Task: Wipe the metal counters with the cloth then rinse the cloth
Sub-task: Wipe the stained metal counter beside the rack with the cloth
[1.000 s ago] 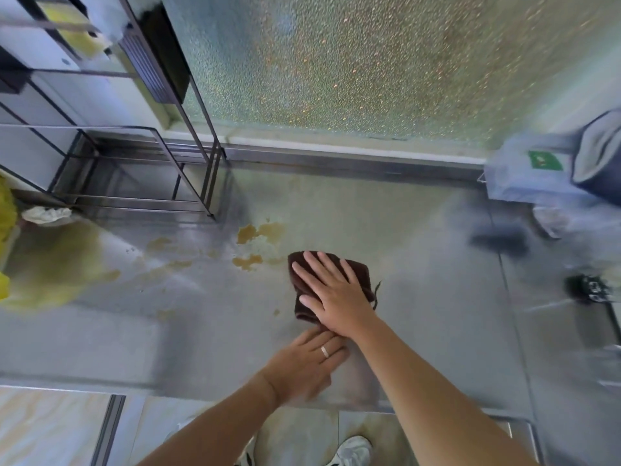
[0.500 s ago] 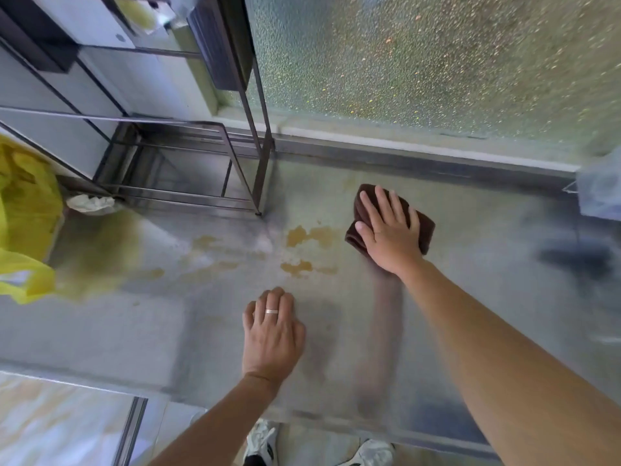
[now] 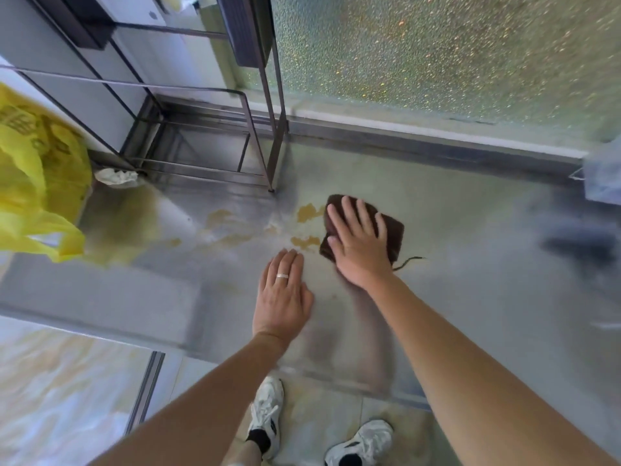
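A folded dark brown cloth (image 3: 393, 228) lies flat on the metal counter (image 3: 470, 264). My right hand (image 3: 359, 245) presses down on it with fingers spread, covering most of it. Yellowish-brown stains (image 3: 307, 211) mark the counter just left of the cloth, with fainter ones (image 3: 221, 216) further left. My left hand (image 3: 282, 294), wearing a ring, rests flat on the bare counter below the stains and holds nothing.
A metal wire rack (image 3: 201, 153) stands at the back left of the counter. A yellow plastic bag (image 3: 37, 183) hangs at the left, with crumpled white paper (image 3: 116, 176) beside it. Frosted glass (image 3: 437, 52) runs along the back. A pale container (image 3: 601, 176) sits at the right edge.
My right hand slid the cloth from the far side of the counter back toward me, beside the stains. My left hand shifted forward, close to the cloth.
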Available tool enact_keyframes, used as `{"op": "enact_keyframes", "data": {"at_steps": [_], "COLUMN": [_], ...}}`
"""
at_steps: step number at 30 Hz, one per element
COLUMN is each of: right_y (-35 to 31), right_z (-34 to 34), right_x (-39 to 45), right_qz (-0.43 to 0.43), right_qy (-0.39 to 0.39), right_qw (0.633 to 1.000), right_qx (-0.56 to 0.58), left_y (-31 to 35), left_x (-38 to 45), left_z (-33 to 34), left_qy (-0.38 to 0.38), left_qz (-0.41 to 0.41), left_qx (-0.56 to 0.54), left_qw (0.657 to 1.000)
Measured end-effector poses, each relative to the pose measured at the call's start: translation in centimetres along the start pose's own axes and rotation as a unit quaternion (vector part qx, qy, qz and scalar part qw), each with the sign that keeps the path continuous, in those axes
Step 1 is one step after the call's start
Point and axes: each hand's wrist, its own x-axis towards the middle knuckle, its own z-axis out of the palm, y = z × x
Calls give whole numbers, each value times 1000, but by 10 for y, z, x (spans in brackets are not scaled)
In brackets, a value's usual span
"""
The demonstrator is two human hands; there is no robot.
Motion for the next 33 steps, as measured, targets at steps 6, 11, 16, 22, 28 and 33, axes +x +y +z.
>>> {"op": "enact_keyframes", "data": {"at_steps": [6,11,16,22,28,33], "right_y": [-37,-27,-2,0,8,52], "right_z": [12,7,3,0,0,-7], "right_x": [-99,-61,65,146,58,79], "right_qz": [-12,-9,13,54,-21,227], "right_qy": [-17,-9,-2,1,57,106], "right_qw": [1000,1000,1000,998,998,967], "right_qx": [14,6,9,16,21,47], "left_y": [3,3,1,-4,-6,-6], "left_x": [-2,1,1,2,-4,-4], "left_z": [-9,-9,0,9,4,10], "left_qy": [-70,-54,1,28,10,25], "left_qz": [-21,-18,-5,-1,3,8], "left_qx": [27,25,6,9,6,15], "left_qw": [997,998,1000,1000,1000,1000]}}
